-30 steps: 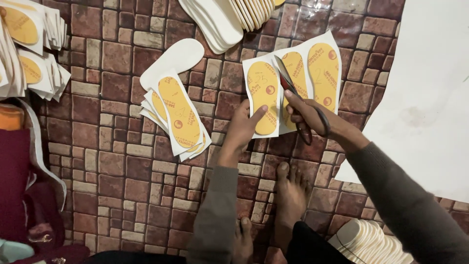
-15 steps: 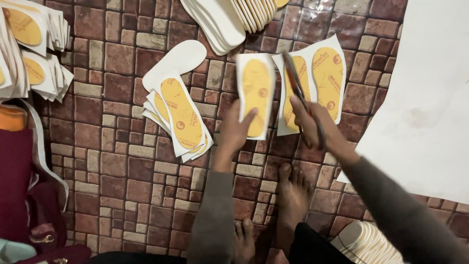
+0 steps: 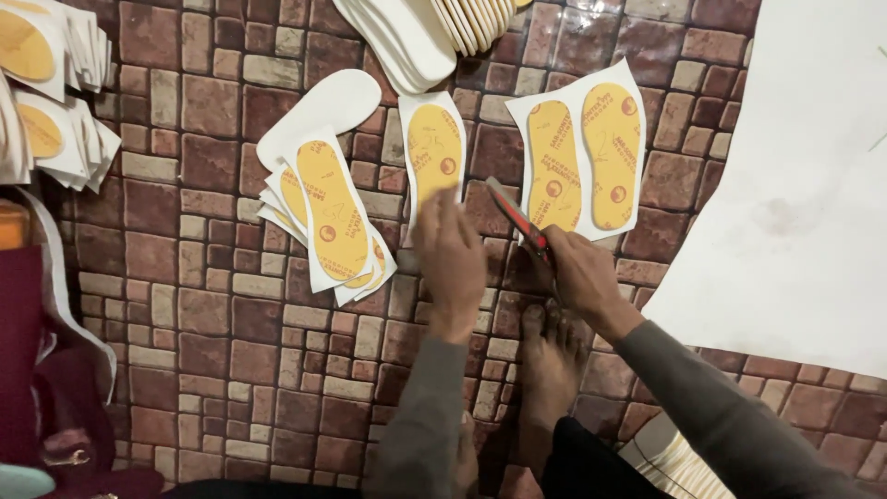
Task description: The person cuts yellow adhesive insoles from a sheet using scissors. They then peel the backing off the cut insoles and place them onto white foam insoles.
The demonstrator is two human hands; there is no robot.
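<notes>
My left hand [image 3: 450, 263] presses its fingers on the lower end of a narrow white strip with one yellow insole print [image 3: 432, 154] and holds it on the tiled floor. My right hand [image 3: 575, 273] grips a red utility knife [image 3: 517, 217], blade pointing up and left, just below a white sheet with two yellow insole prints [image 3: 584, 159]. The strip lies apart from that sheet, to its left. My bare foot [image 3: 547, 365] rests on the floor below both hands.
A fanned pile of cut single-insole strips [image 3: 325, 211] lies left of my hands. A row of white insoles [image 3: 418, 32] sits at the top. More printed pieces [image 3: 51, 97] are stacked at the far left, and a large white sheet [image 3: 795, 185] covers the right side.
The knife cut one insole strip off the printed sheet. My left hand slid that strip leftward, away from the two-print sheet, and my right hand drew the knife down.
</notes>
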